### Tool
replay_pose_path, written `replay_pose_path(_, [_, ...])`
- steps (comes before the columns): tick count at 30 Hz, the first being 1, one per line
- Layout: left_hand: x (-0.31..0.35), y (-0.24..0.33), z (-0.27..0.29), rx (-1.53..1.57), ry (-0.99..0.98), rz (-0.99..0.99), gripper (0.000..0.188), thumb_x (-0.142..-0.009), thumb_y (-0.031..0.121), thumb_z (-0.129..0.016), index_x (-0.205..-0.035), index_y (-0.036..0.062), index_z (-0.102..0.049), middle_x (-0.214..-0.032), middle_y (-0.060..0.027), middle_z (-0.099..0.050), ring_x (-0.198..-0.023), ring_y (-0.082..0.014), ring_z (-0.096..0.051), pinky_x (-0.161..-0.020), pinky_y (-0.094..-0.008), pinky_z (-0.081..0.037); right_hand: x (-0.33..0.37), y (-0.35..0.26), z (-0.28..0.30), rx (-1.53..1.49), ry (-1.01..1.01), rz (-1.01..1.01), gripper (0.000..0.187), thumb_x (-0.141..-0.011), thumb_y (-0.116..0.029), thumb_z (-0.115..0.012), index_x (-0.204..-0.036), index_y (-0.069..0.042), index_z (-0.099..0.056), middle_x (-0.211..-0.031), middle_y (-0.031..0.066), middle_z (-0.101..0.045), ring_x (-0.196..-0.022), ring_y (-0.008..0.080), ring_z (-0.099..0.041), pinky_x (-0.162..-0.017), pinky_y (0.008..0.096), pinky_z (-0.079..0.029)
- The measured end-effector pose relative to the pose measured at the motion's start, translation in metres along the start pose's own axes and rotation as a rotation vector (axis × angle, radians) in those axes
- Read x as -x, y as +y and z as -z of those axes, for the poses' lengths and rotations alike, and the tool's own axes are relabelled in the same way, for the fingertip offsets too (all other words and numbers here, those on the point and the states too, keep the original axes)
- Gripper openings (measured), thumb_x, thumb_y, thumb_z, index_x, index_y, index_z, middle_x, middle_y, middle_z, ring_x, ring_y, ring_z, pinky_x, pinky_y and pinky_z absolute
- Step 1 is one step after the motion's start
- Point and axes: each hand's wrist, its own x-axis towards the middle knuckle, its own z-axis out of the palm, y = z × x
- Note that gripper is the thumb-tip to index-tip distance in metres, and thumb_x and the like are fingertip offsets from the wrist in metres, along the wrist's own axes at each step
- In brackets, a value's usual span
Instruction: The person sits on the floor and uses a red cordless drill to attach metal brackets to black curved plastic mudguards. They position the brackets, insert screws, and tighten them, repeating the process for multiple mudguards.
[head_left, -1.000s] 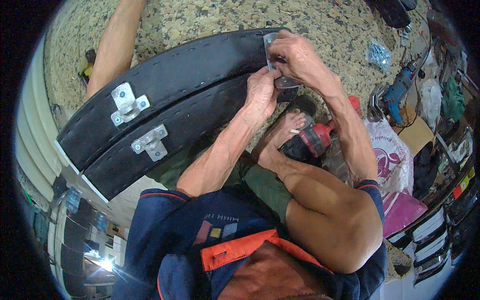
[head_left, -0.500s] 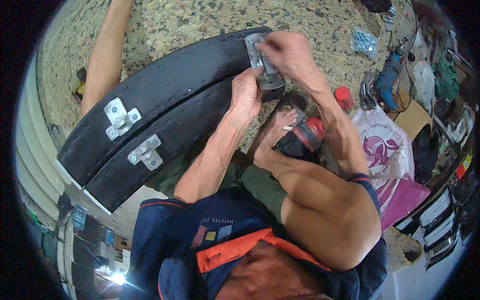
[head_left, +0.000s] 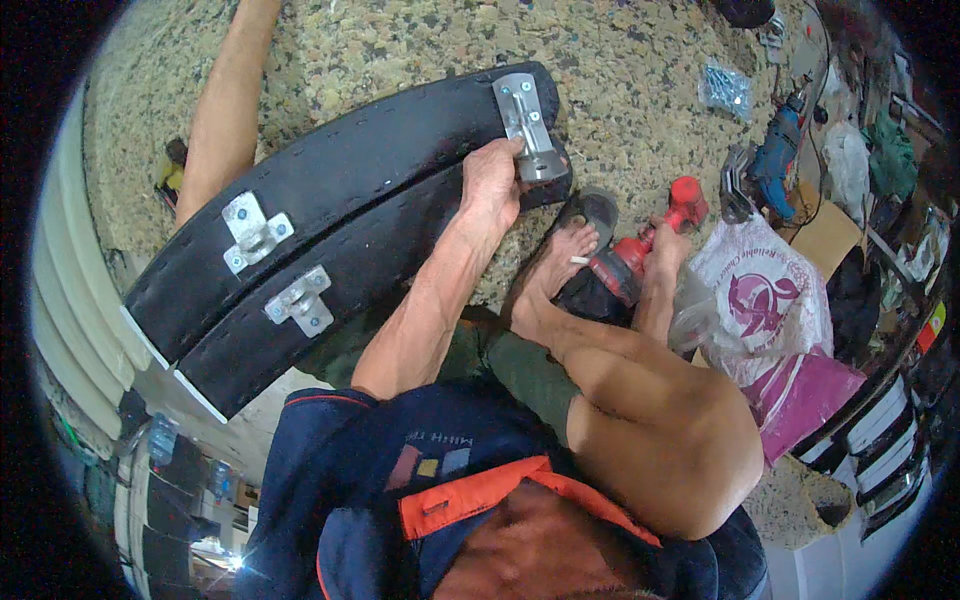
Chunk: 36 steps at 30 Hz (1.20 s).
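Two curved black padded panels (head_left: 330, 190) lie side by side across my lap and the floor, with a narrow gap between them. At their right end a silver metal bracket (head_left: 522, 105) with screws in it sits on the upper panel and reaches toward the lower one. My left hand (head_left: 490, 180) is closed on the bracket's lower part, fingertips partly hidden. Beside my foot, my right hand (head_left: 664, 250) is wrapped round the handle of a red cordless drill (head_left: 686, 203). Two more silver brackets (head_left: 252, 234) (head_left: 300, 300) are fixed near the panels' left end.
A bag of screws (head_left: 726, 90) lies on the speckled floor at the far right. Near it are a blue corded drill (head_left: 778, 155), a white and purple plastic bag (head_left: 770, 300) and cluttered items. Another person's leg (head_left: 222, 110) stands beyond the panels at left.
My right hand has left the bracket and moved down to the right, onto the red drill. My left hand stays at the bracket. The panels have shifted slightly.
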Motion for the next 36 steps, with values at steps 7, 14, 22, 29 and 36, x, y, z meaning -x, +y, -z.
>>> replay_pose_path(7, [0.007, -0.007, -0.004, -0.003, 0.041, -0.058, 0.023, -0.108, 0.013, -0.054, -0.117, -0.0062, -0.065, -0.106, -0.0214, -0.077, -0.092, -0.0367, -0.08, -0.077, -0.0471, -0.063, 0.053, -0.047, 0.027, -0.12, -0.065, 0.107, 0.031, -0.089, -0.003, -0.072, -0.118, 0.002, -0.063, -0.074, 0.0066, -0.062, -0.058, 0.019, -0.06, -0.053, 0.0389, -0.05])
replay_pose_path(14, [0.008, -0.013, -0.018, 0.071, 0.152, -0.123, 0.02, -0.105, 0.013, -0.061, -0.104, -0.0054, -0.069, -0.087, -0.0102, -0.069, -0.072, -0.0216, -0.065, -0.061, -0.0388, -0.054, 0.069, -0.095, 0.047, 0.14, -0.54, 0.331, 0.038, -0.088, -0.011, -0.084, -0.122, -0.002, -0.071, -0.105, 0.0084, -0.076, -0.096, 0.0241, -0.073, -0.084, 0.0368, -0.058])
replay_pose_path(22, [0.008, -0.018, -0.021, 0.039, 0.245, -0.159, 0.022, -0.102, 0.014, -0.065, -0.1, -0.005, -0.075, -0.077, -0.0032, -0.064, -0.062, -0.0121, -0.052, -0.055, -0.0328, -0.039, 0.099, -0.166, -0.019, 0.66, -0.871, 1.257, 0.043, -0.088, -0.021, -0.089, -0.126, -0.007, -0.074, -0.12, 0.0123, -0.077, -0.111, 0.0301, -0.074, -0.095, 0.043, -0.058])
replay_pose_path(29, [0.02, -0.002, -0.021, -0.031, 0.171, -0.094, 0.027, -0.107, 0.019, -0.06, -0.11, -0.0046, -0.073, -0.093, -0.011, -0.074, -0.075, -0.0202, -0.069, -0.069, -0.0378, -0.057, 0.11, -0.191, -0.046, 0.669, -0.839, 0.947, 0.042, -0.088, -0.024, -0.087, -0.124, -0.007, -0.075, -0.119, 0.0138, -0.078, -0.112, 0.0311, -0.074, -0.096, 0.045, -0.058])
replay_pose_path(36, [0.067, 0.062, -0.003, -0.744, 0.065, -0.114, 0.031, -0.105, 0.024, -0.066, -0.112, -0.0058, -0.074, -0.093, -0.0176, -0.078, -0.073, -0.0261, -0.077, -0.064, -0.036, -0.059, 0.096, -0.179, -0.014, 0.378, -0.617, 0.461, 0.033, -0.089, -0.018, -0.09, -0.116, -0.005, -0.076, -0.105, 0.005, -0.078, -0.09, 0.0146, -0.071, -0.078, 0.0328, -0.057])
